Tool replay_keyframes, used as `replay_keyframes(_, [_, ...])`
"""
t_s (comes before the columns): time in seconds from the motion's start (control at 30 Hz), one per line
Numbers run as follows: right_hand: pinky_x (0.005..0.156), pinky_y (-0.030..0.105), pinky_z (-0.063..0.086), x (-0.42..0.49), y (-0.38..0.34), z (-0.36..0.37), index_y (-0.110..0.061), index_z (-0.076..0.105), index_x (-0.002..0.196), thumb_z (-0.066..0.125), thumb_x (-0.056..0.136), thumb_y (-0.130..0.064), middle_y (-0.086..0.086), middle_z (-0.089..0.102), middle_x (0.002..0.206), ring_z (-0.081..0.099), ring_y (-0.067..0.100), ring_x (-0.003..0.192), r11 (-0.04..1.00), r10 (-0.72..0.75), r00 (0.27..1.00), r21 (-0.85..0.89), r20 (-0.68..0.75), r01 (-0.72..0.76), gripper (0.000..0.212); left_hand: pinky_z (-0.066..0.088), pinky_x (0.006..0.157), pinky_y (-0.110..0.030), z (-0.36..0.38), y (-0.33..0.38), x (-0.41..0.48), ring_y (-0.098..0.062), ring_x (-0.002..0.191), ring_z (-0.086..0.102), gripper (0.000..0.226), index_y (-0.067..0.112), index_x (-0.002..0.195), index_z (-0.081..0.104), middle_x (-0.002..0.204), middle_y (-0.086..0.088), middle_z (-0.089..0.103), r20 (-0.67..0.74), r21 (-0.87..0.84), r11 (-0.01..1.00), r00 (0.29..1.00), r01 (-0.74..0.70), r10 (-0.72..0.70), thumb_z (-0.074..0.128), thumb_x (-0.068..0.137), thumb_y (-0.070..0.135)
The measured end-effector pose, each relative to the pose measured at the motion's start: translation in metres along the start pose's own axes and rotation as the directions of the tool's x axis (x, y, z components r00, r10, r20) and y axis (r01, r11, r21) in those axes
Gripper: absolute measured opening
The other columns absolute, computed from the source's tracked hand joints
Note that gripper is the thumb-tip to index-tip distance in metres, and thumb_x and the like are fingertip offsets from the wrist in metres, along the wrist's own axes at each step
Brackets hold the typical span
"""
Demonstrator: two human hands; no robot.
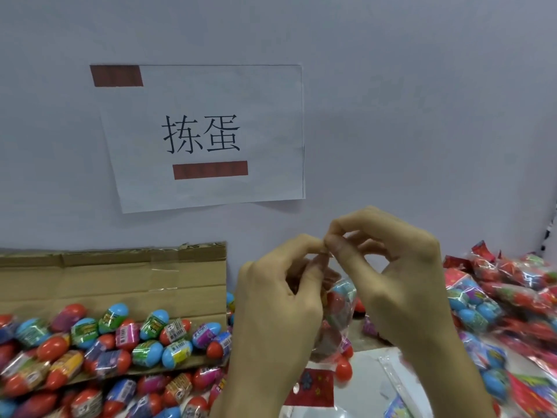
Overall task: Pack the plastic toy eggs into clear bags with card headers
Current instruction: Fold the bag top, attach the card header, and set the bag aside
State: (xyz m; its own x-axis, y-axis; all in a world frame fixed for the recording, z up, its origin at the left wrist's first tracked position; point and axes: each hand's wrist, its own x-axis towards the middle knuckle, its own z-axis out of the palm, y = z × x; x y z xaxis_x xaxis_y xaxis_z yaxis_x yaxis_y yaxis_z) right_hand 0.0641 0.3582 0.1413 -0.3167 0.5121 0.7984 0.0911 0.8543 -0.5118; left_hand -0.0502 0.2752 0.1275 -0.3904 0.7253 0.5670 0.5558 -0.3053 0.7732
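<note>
Two hands meet above a crowded packing table. In the head view, the left hand (271, 300) and the right hand (401, 267) are raised at the middle of the scene. The thumb and forefinger tips of each are closed in a narrow pinch on the gathered mouth of a clear plastic bag (339, 309), and the other fingers are loosely curled. The bag hangs straight down between the palms with red and blue eggs inside; how many cannot be counted through the wrinkled film.

To the left, loose red-and-blue plastic toy eggs (120, 336) lie heaped on and around a flattened brown cardboard box (120, 276) that leans against the far wall. At the right, a pile of finished bagged eggs (497, 297) runs along the table. Near the person, just below the hanging bag, lie a red printed card header (313, 387) and a few empty clear sleeves (388, 375). A white paper sign with black characters (205, 134) is fixed to the wall above.

The step in hand appears to be closing the neck of the bag. It is best done by letting the eggs settle to the bottom under their own weight. Both pinches should stay close together so nothing slips out. The film above the eggs should be smoothed into a flat, even strip, wide enough for the card header to fold over squarely. A twisted or bunched neck would probably seat the header crooked.
</note>
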Motion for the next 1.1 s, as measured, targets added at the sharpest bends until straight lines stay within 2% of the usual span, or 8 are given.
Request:
replay_keyframes(0.17, [0.072,0.020,0.054,0.001,0.004,-0.004,-0.026,0.066,0.088,0.065,0.092,-0.021,-0.015,0.067,0.081,0.067,0.011,0.078,0.996,0.083,0.996,0.013,-0.024,-0.083,0.006,0.060,0.071,-0.019,-0.004,-0.002,-0.001,-0.003,0.075,0.075,0.020,0.032,0.094,0.075,0.076,0.015,0.077,-0.022,-0.082,0.996,0.999,0.042,-0.044,0.066,0.099,0.015])
replay_keyframes(0.3, [0.072,0.027,0.055,0.004,0.012,-0.024,-0.027,0.069,0.085,0.072,0.093,-0.015,-0.012,0.070,0.079,0.066,0.012,0.077,0.985,0.169,0.979,0.053,-0.112,-0.164,0.014,0.061,0.069,-0.023,-0.015,-0.004,0.001,-0.005,0.072,0.076,0.020,0.029,0.091,0.074,0.075,0.013,0.077,-0.087,-0.114,0.992,0.994,0.055,-0.065,0.065,0.099,0.013])
replay_keyframes(0.43, [0.072,0.025,0.058,0.004,-0.001,-0.025,-0.027,0.076,0.092,0.077,0.087,-0.018,-0.015,0.074,0.085,0.071,0.013,0.080,0.992,0.068,0.996,0.105,0.053,-0.073,0.011,0.061,0.070,-0.022,-0.018,0.000,0.000,-0.004,0.073,0.076,0.017,0.030,0.095,0.073,0.077,0.014,0.077,-0.068,-0.082,0.996,0.997,0.039,-0.044,0.066,0.098,0.016])
replay_keyframes(0.5, [0.072,0.028,0.059,0.002,-0.007,-0.014,-0.025,0.077,0.095,0.080,0.086,-0.019,-0.014,0.073,0.086,0.072,0.012,0.083,0.996,0.019,0.990,0.088,0.143,-0.032,0.011,0.061,0.070,-0.020,-0.016,0.003,-0.003,-0.003,0.073,0.075,0.017,0.031,0.097,0.073,0.077,0.015,0.077,-0.054,-0.053,0.998,0.998,0.020,-0.023,0.065,0.098,0.015])
replay_keyframes(0.6, [0.069,0.032,0.057,0.001,-0.008,-0.002,-0.022,0.077,0.094,0.081,0.085,-0.018,-0.013,0.070,0.086,0.070,0.013,0.081,0.998,-0.003,0.992,0.055,0.124,-0.004,0.011,0.059,0.067,-0.016,-0.014,0.003,-0.006,-0.001,0.073,0.074,0.018,0.028,0.101,0.074,0.075,0.015,0.076,-0.048,0.041,0.999,0.999,-0.015,0.017,0.063,0.099,0.013])
replay_keyframes(0.77, [0.065,0.030,0.056,0.002,-0.006,0.000,-0.015,0.078,0.086,0.079,0.085,-0.006,-0.009,0.070,0.081,0.068,0.013,0.078,0.998,-0.067,0.990,0.004,0.125,0.067,0.008,0.053,0.067,-0.008,-0.013,0.004,-0.006,0.004,0.073,0.071,0.018,0.029,0.095,0.073,0.074,0.020,0.073,-0.016,0.138,0.990,0.999,-0.031,0.033,0.065,0.099,0.014])
replay_keyframes(0.97, [0.071,0.034,0.059,0.003,0.000,-0.013,-0.011,0.077,0.083,0.077,0.085,0.000,-0.007,0.070,0.079,0.070,0.016,0.079,0.995,-0.009,0.973,0.102,0.232,-0.015,0.011,0.055,0.071,-0.013,-0.015,0.000,-0.005,0.002,0.075,0.072,0.024,0.035,0.092,0.072,0.074,0.021,0.074,0.086,0.173,0.985,0.996,-0.017,0.002,0.064,0.100,0.013])
replay_keyframes(1.1, [0.073,0.034,0.058,0.002,0.004,-0.015,-0.012,0.077,0.087,0.074,0.089,0.000,-0.010,0.069,0.081,0.069,0.015,0.080,0.996,0.002,0.969,0.089,0.247,-0.024,0.013,0.057,0.069,-0.017,-0.016,-0.002,-0.005,-0.001,0.075,0.073,0.020,0.036,0.093,0.072,0.075,0.019,0.075,0.112,0.176,0.984,0.994,-0.002,-0.018,0.065,0.099,0.018])
